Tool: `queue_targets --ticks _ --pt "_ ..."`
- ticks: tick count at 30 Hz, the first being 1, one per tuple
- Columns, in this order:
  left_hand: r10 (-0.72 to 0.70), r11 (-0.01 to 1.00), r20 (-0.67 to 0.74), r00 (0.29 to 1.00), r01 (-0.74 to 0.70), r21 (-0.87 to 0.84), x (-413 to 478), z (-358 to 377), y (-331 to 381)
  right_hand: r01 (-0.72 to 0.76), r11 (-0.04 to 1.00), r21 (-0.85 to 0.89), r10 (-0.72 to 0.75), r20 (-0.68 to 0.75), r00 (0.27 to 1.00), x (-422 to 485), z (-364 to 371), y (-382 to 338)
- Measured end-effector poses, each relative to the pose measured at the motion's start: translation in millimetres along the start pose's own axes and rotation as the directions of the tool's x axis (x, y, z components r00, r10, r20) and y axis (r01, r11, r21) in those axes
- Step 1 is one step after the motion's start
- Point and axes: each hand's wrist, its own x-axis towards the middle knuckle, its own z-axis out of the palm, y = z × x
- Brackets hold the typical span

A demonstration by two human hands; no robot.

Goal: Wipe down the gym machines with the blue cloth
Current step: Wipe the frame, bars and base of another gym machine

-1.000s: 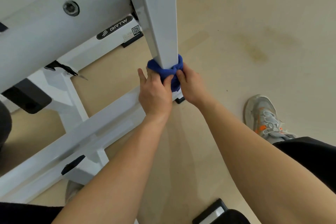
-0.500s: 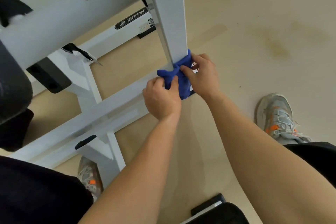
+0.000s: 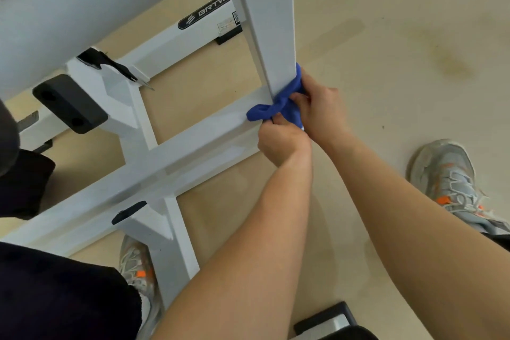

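Note:
The blue cloth (image 3: 278, 103) is wrapped around the foot of the white upright post (image 3: 266, 16), right where it meets the white base beam (image 3: 171, 154) of the gym machine. My left hand (image 3: 283, 141) grips the cloth's near end from below, fingers curled. My right hand (image 3: 320, 107) holds the other end on the post's right side, thumb and fingers pinching the fabric. Part of the cloth is hidden behind the post and under my fingers.
A thick white tube (image 3: 69, 8) of the machine crosses the top left, with a black rubber stop (image 3: 69, 103) below it. A branded rail (image 3: 201, 25) lies on the beige floor (image 3: 400, 36). My shoes (image 3: 447, 179) (image 3: 138, 265) stand either side of the frame.
Both hands and the cloth have slid down the post to its joint with the base beam. The view has shifted, showing more of the lower frame.

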Motion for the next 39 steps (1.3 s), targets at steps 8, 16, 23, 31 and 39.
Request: queue_targets --ticks 8,16,23,31,39 --pt "0.153 0.908 0.065 0.986 -0.167 0.385 29.6 -4.5 -36.1 0.031 0.991 -0.129 -0.029 0.02 0.999 4.0 10.1 34.8" --pt "-0.074 0.994 0.021 0.997 0.072 0.088 26.9 2.7 -24.5 -0.015 0.999 -0.048 0.014 -0.011 1.0 0.8 -1.2 18.4" --pt "-0.27 0.959 0.056 0.961 0.274 -0.071 35.6 -3.0 -32.1 0.029 0.999 -0.044 -0.03 -0.021 0.999 4.3 -3.8 6.0" --pt "-0.308 0.951 0.036 0.951 0.309 -0.023 59.3 0.1 -53.2 0.033 0.962 -0.27 -0.049 -0.052 0.997 5.1 12.8 39.3" --pt "-0.281 0.96 0.09 0.955 0.28 0.025 52.9 -16.1 -55.2 -0.409 0.899 -0.16 0.407 -0.045 0.912 -25.1 28.7 37.3"
